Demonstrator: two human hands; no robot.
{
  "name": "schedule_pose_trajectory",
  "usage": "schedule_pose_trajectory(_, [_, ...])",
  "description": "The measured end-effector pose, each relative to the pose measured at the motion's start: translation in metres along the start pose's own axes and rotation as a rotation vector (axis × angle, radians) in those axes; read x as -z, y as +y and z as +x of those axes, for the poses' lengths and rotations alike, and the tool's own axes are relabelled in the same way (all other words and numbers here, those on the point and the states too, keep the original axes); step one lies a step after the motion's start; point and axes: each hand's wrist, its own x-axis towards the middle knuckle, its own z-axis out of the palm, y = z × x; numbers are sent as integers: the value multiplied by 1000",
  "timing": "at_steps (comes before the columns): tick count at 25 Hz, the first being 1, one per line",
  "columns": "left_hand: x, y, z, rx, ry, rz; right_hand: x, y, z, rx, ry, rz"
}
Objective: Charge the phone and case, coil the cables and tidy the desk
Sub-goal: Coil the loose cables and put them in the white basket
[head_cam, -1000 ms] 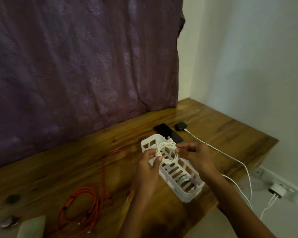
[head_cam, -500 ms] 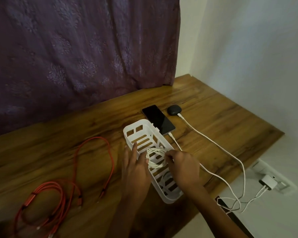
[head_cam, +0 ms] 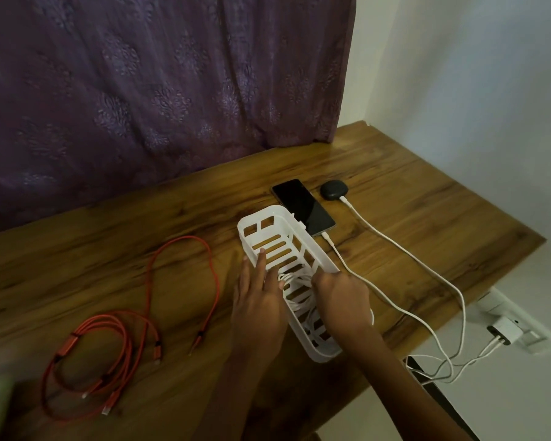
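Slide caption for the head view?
Left hand and right hand set a coiled white cable in the basket; phone and case plugged in.

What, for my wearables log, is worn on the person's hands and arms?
Nothing that shows. The left hand and right hand are bare: no gloves, rings or watch visible. The left forearm and right forearm show no sleeve up to the picture's edge.

Black phone [head_cam: 303, 206], dark case [head_cam: 334, 190] plugged into white cables [head_cam: 395, 243]; white coil [head_cam: 295, 278] inside slotted basket [head_cam: 277, 214]; orange cable [head_cam: 218, 283] sprawled left.
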Motion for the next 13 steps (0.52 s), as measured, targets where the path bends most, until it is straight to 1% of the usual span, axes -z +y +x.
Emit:
schedule_pose_trajectory(3, [9,0,-9,19,19,-102,-3,-3,-4,-23,87,73])
schedule_pose_trajectory(5, [15,-2,-19,48,16,-192,-1,-9,-9,-27,175,108])
schedule_pose_trajectory(7, [22,-12,-32,97,33,-230,4,-22,-16,21,336,154])
schedule_pose_trajectory(9, [28,-27,-47,141,84,-236,9,-41,-24,73,488,235])
schedule_pose_trajectory(11, [35,-47,-63,190,117,-239,9,-68,-33,140,514,277])
schedule_pose_trajectory(13, [43,-71,-81,230,179,-214,2,-97,-38,213,431,342])
